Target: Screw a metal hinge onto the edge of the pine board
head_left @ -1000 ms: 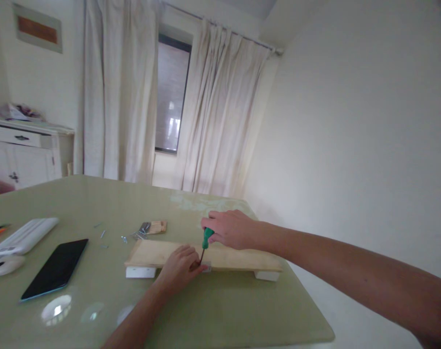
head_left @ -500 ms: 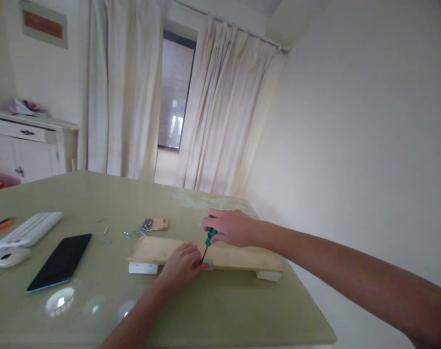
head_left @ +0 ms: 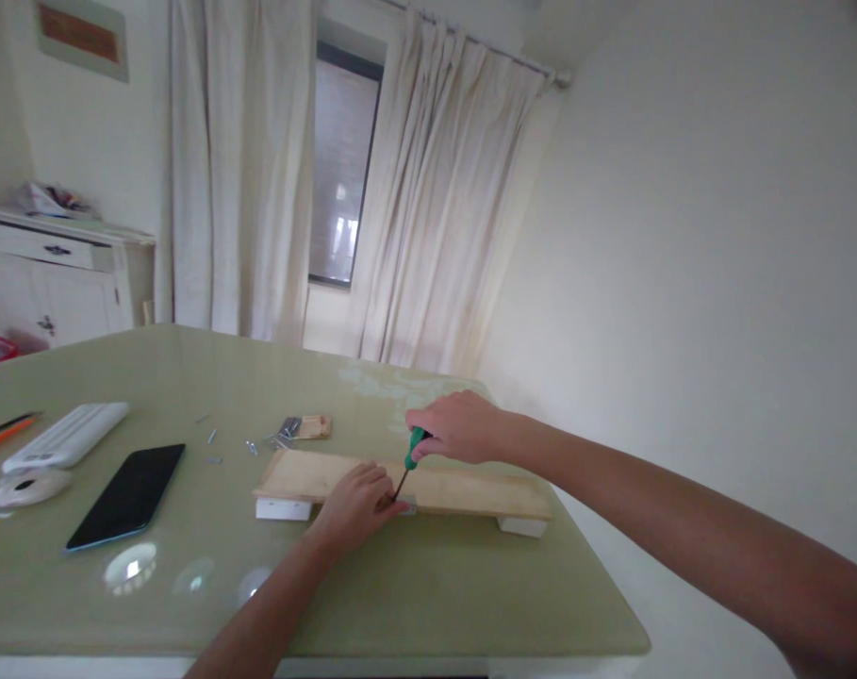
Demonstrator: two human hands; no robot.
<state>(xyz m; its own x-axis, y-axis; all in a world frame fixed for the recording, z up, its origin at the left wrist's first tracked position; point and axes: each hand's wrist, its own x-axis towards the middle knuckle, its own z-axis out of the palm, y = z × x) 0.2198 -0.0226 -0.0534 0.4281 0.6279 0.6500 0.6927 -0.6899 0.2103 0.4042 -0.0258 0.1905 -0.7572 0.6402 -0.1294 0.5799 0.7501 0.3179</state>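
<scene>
A pale wooden board point(head_left: 463, 490) lies on two white blocks on the green table point(head_left: 400, 604). My right hand point(head_left: 460, 426) is closed round the green handle of a screwdriver point(head_left: 412, 455), whose tip points down at the board's near edge. My left hand point(head_left: 357, 505) rests on the board with its fingers pinched at the screwdriver's tip, beside a small metal bracket point(head_left: 406, 508).
Loose screws point(head_left: 212, 438) and metal brackets point(head_left: 287, 430) with a small wood piece lie behind the board. A black phone point(head_left: 127, 495), a white remote point(head_left: 64, 436), a white mouse point(head_left: 24, 488) and pencils point(head_left: 4, 429) sit at left. The table's right edge is near the board's end.
The view has shifted a little to the left and down. My right hand has tilted the screwdriver handle further right; my left hand stays at the tip.
</scene>
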